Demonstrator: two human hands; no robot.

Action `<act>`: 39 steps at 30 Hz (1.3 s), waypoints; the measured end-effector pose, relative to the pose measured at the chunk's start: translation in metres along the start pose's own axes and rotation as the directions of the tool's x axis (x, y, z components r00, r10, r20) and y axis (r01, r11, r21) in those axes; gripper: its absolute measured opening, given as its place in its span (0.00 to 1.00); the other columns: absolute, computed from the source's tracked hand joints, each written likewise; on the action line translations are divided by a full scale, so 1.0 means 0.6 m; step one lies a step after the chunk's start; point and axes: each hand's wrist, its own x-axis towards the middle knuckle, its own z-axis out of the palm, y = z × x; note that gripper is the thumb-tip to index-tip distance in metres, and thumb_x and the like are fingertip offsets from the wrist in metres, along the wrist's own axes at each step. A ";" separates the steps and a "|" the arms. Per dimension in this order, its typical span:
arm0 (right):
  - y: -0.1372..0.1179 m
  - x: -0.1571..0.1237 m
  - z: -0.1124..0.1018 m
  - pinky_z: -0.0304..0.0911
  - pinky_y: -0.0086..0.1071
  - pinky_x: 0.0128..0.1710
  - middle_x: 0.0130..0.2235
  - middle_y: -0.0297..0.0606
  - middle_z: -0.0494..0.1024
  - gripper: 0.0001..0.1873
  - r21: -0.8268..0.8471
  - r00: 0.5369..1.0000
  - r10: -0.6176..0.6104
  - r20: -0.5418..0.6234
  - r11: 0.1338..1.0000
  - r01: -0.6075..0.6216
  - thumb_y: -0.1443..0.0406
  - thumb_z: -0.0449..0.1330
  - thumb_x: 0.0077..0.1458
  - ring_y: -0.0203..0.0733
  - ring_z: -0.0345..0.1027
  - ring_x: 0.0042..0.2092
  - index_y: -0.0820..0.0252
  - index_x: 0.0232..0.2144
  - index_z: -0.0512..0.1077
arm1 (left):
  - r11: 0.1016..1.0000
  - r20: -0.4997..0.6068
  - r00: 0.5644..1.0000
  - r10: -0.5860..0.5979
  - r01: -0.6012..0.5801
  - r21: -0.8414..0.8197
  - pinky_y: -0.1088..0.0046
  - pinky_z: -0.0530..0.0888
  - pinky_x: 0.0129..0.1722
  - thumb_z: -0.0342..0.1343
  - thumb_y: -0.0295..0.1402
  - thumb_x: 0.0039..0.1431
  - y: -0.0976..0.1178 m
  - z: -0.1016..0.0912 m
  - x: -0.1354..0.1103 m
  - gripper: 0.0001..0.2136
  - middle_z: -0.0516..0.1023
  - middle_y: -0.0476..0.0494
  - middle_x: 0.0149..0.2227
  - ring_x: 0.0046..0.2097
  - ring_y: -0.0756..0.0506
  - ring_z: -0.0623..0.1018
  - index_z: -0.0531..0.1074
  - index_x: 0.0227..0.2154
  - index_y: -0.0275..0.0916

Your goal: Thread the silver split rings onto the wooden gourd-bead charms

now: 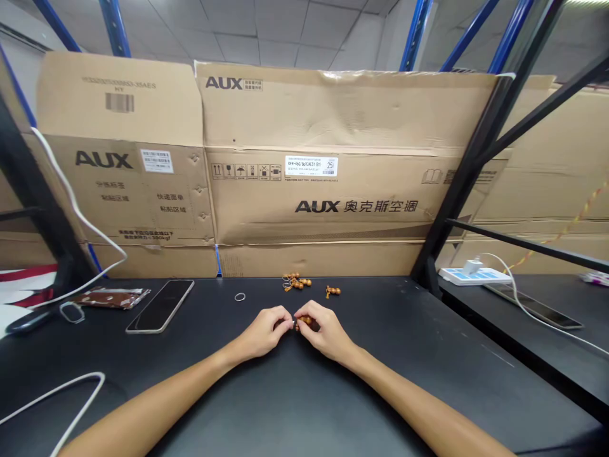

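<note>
Table (266, 406), dark and matte; its near stretch lies bare between two forearms that reach in from the lower corners. White cable (103, 377) bends in a loop at the lower left, near the left forearm.

Hands meet at mid-table, tips almost touching. Left hand (267, 330): thumb and fingers drawn together in a narrow pinch at a small silvery bit (293, 325); too small to tell whether it is gripped. Right hand (328, 330): thumb and curled fingers closed around a brown beaded piece (307, 322), which shows in the gap between them, just above the table and partly hidden by the fingers.

Left side, farther in: pale-rimmed loop (72, 311), identity unclear; phone (160, 307) lying flat, dark screen up, set at a slant; brown packet (114, 298) just beyond its far left side.

Beyond the hands: metal ring (239, 300), lying alone; cluster of beaded pieces (299, 285) near the table's back edge, with rings at its left end; separate beaded piece (333, 291) just to the right of the cluster.

Right side, past a black slanting post (469, 152): neighbouring surface with a power strip (450, 276), white plug (472, 266) seated on it, and a flat dark device (533, 304) crossed by a white lead.

Back: printed AUX cardboard (352, 127) standing behind the table, white label (311, 166) near its middle. Blue rack uprights (114, 28) and tiled ceiling (276, 25) above.
</note>
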 end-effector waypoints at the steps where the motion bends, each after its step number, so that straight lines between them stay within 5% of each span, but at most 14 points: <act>1: -0.001 0.000 0.000 0.61 0.28 0.29 0.32 0.35 0.70 0.06 0.004 1.000 -0.004 -0.001 1.000 0.004 0.69 0.54 0.55 0.34 0.64 0.29 0.58 0.34 0.70 | 1.000 -0.002 1.000 -0.004 0.004 -0.001 0.74 0.68 0.36 0.46 0.34 0.63 0.000 0.000 0.000 0.11 0.73 0.47 0.31 0.33 0.48 0.72 0.70 0.29 0.37; 39: 0.005 -0.001 0.000 0.60 0.28 0.29 0.30 0.34 0.72 0.04 0.008 1.000 -0.019 -0.001 1.000 0.019 0.67 0.54 0.57 0.35 0.63 0.28 0.58 0.31 0.70 | 0.999 0.022 1.000 0.000 0.001 -0.054 0.75 0.68 0.37 0.46 0.34 0.63 0.006 -0.007 0.000 0.11 0.74 0.48 0.31 0.34 0.48 0.72 0.70 0.29 0.37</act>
